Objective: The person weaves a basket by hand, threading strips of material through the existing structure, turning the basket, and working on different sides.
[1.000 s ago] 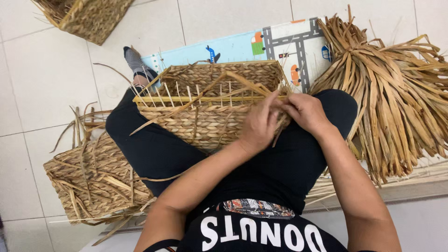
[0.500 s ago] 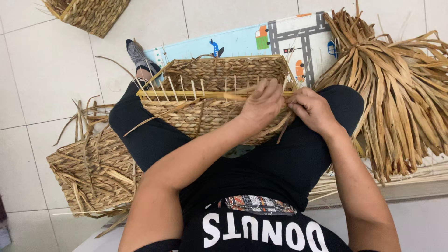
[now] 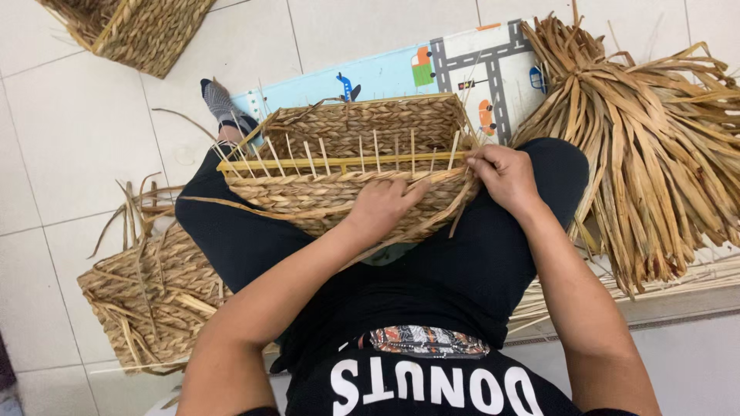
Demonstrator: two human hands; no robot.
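Your right hand [image 3: 505,176] pinches a flat dry strand at the right corner of the basket [image 3: 351,166] on your lap, while your left hand [image 3: 383,206] presses flat on its woven near wall. You seem mid-weave; next, thread that strand between the upright stakes [image 3: 361,154] and pull it snug.

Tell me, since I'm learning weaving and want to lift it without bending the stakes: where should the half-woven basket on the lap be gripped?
Probably by the finished woven wall of the half-woven basket, below the yellow rim strip, coming from the near side where the left hand and right hand already rest. The thin upright stakes stick out above the rim and look easily bent.
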